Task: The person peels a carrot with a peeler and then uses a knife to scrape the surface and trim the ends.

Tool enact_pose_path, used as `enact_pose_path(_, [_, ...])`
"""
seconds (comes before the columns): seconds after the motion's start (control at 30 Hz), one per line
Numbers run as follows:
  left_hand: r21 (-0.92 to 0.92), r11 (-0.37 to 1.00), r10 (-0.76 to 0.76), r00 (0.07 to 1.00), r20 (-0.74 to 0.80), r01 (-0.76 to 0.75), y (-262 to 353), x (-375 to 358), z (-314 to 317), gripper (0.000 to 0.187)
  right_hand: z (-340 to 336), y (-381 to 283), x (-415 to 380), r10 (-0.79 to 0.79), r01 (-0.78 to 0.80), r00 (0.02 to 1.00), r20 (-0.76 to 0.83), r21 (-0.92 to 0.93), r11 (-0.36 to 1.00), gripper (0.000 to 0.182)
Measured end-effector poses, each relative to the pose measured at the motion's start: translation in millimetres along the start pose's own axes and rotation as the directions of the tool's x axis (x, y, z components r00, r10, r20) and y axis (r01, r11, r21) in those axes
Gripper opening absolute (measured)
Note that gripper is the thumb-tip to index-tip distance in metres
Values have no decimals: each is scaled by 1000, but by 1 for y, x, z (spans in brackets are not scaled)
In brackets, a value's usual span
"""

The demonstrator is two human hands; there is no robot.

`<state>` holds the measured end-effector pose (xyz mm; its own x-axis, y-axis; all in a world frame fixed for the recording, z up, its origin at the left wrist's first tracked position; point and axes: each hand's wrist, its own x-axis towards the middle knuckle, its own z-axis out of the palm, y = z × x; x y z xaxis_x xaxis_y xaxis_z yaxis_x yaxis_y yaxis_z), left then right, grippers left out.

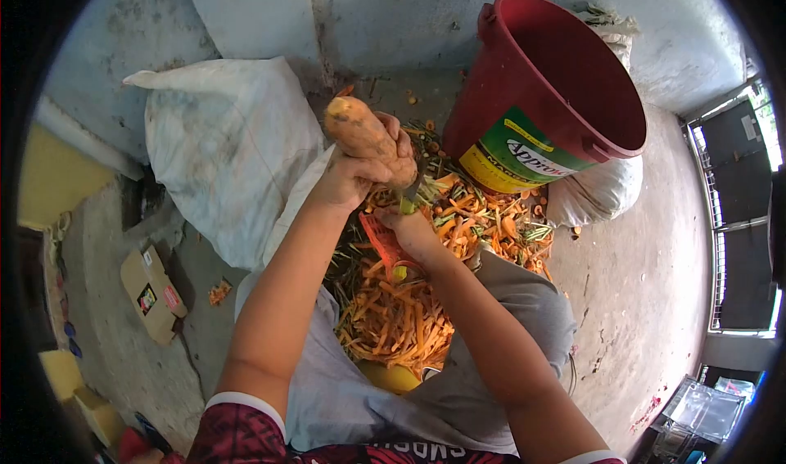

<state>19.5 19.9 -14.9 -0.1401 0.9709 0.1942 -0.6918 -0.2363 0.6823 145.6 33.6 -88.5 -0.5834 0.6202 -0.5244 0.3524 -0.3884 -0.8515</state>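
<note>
My left hand (366, 169) is wrapped round a thick, dirt-marked orange carrot (354, 127), holding it tilted above the heap. Just below it, my right hand (407, 227) grips a small bladed tool (408, 202) with a yellow-green part; whether it is a knife or a peeler I cannot make out. The blade is close to the carrot's lower end. Beside my right hand lies red-orange mesh (379, 241). Orange peelings (397, 321), mixed with green stems, are piled between my legs and under both hands.
A large dark red bucket (467, 96) with a green and yellow label stands at the back right, a white sack (602, 194) behind it. Another white sack (229, 153) leans on the wall at left. A flattened cardboard box (153, 292) lies on the floor.
</note>
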Motion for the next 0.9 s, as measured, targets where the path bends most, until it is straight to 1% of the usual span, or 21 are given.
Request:
enact_pose_path(0.1, [-252, 967, 2, 998, -68, -19, -3, 2, -6, 42, 3, -15, -8, -63, 75, 986, -157, 72, 995, 16])
enact_pose_path(0.2, [-396, 906, 58, 971, -231, -148, -11, 0, -1, 37, 2, -20, -5, -203, 212, 955, -218, 15, 977, 15])
enact_pose_path(0.3, [-421, 884, 59, 941, -333, -205, -17, -1, -1, 34, 1, -31, -10, -161, 155, 955, -248, -45, 987, 15])
enact_pose_path(0.4, [-443, 850, -6, 837, -547, -284, -30, -7, 1, 30, -2, -25, -2, -52, 21, 940, -336, -95, 995, 16])
enact_pose_path(0.43, [-452, 847, -30, 823, -568, -281, -33, -9, 0, 29, -4, -23, -1, -42, 3, 943, -329, -118, 993, 16])
enact_pose_path(0.5, [-462, 846, -34, 837, -546, -267, -33, -9, -1, 29, -6, -23, -1, -20, -34, 948, -317, -163, 986, 16])
enact_pose_path(0.53, [-467, 845, -35, 844, -536, -261, -33, -8, -2, 29, -7, -18, 3, -62, 6, 953, -297, -186, 983, 17])
enact_pose_path(0.6, [-453, 870, -9, 913, -409, -195, -26, -3, -6, 30, -7, -10, 9, -149, 91, 957, -249, -230, 969, 17])
enact_pose_path(0.7, [-435, 891, 30, 971, -235, -133, -13, -1, -13, 32, -6, -14, 2, -291, 266, 950, -111, -194, 944, 22])
enact_pose_path(0.73, [-430, 895, 42, 982, -182, -117, -10, -2, -13, 33, -5, -17, 0, -255, 232, 961, -111, -182, 955, 22])
enact_pose_path(0.8, [-170, 982, 64, 993, -101, -81, -2, -3, -3, 38, -1, -18, -2, -180, 162, 977, -114, -151, 975, 21])
enact_pose_path(0.83, [-36, 997, 63, 996, -57, -65, -1, -5, 2, 40, 2, -8, 3, -163, 157, 983, -86, -70, 985, 20])
enact_pose_path(0.9, [181, 983, 12, 1000, 13, -14, -5, -7, 9, 44, 9, 7, 10, -135, 137, 991, -25, 92, 986, 19])
